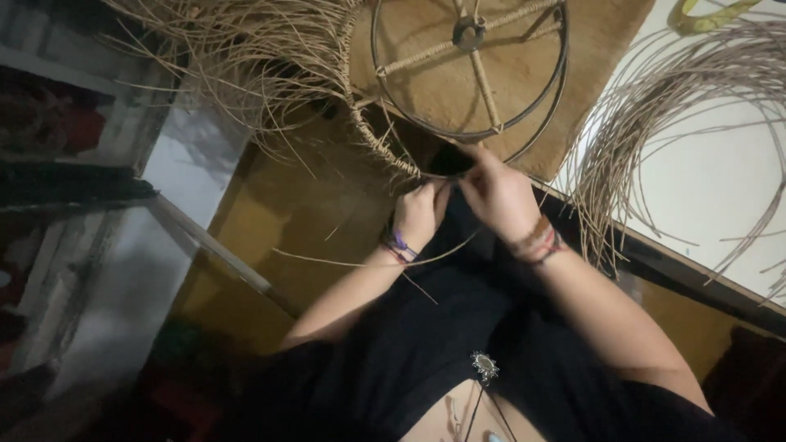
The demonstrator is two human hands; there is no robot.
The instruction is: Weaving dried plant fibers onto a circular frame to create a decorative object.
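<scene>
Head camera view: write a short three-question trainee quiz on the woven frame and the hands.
1. True or false: both hands work at the near rim of the round dark metal wire frame.
2. Where does the loose bundle of pale curved cane strands lie? A) on the white surface at right B) on the person's lap
3. Name what each wrist wears.

Key: 1 true. 2 A. 3 Bracelets: purple cord on the left hand, brown and red on the right hand.

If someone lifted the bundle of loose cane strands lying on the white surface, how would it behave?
The cane strands lie in long springy curves, so they would probably flex and droop, not stay stiff. They look thin, likely light. Being unbound, with ends fanning apart, they would probably splay and slip loose.
</scene>
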